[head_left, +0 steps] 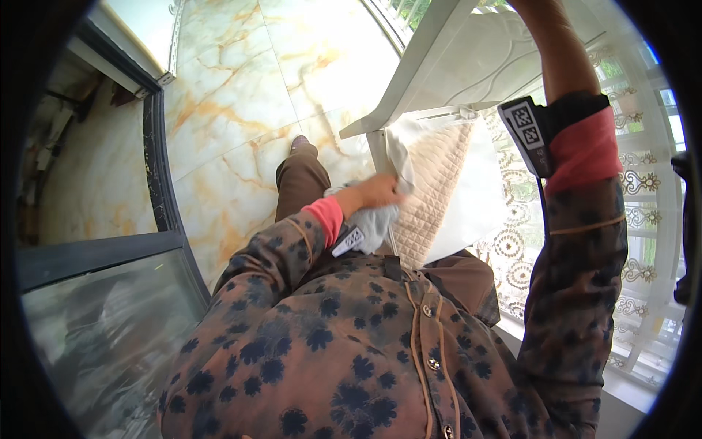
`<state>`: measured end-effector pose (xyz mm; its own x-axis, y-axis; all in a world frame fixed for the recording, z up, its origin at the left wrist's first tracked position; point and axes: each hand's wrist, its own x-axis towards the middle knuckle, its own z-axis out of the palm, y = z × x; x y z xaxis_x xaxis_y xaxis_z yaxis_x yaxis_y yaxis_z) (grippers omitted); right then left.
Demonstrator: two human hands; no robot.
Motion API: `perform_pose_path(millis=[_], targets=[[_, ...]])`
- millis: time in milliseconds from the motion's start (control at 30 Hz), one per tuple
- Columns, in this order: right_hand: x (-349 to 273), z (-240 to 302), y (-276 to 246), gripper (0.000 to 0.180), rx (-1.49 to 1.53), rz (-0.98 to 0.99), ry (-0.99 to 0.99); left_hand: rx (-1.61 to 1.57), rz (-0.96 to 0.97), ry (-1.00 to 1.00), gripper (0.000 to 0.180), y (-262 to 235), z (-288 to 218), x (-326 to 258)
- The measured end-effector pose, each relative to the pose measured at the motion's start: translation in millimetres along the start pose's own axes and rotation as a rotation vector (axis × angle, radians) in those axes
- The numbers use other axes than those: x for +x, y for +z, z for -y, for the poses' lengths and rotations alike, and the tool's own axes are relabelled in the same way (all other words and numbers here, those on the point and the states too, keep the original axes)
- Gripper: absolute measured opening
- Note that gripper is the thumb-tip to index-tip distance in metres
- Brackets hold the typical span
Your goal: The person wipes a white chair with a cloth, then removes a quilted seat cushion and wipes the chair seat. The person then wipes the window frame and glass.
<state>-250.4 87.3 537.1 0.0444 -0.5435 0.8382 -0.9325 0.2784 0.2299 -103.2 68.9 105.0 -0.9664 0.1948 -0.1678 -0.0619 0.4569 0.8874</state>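
Note:
My left hand is closed, slightly blurred, around a bunched grey cloth that hangs below the fingers. It is beside the narrow white upright of a white furniture piece with a wide panel carved with curved lines. Pale fabric drapes over that upright, just above the hand. To the right of the hand a beige quilted pad slopes down toward my lap. My right arm reaches up past the panel; only a sliver of my right hand shows at the top edge, its fingers out of sight.
Sheer white curtains with brown embroidered patterns hang on the right. Marble-look floor tiles spread ahead and left, where my shoe rests. A dark-framed glass panel stands close on my left, with a dark threshold strip beyond it.

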Motion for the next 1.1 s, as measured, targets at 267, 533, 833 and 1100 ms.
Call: perform_pose_path(millis=[267,533,833,1100], targets=[[42,-6,40,0.014,0.080,0.132,-0.015,0.003,0.040,0.265,0.035,31,-93,-1],[74,54,80,0.008,0.259,0.264,-0.129,0.017,0.128,0.147,0.036,36,-90,-4],[38,53,58,0.037,0.329,0.218,-0.063,-0.178,0.070,0.186,0.038,35,-85,-14],[-295,47,-7,0.093,0.353,0.770,1.108,-0.148,-0.021,0.109,0.038,23,-101,-9]])
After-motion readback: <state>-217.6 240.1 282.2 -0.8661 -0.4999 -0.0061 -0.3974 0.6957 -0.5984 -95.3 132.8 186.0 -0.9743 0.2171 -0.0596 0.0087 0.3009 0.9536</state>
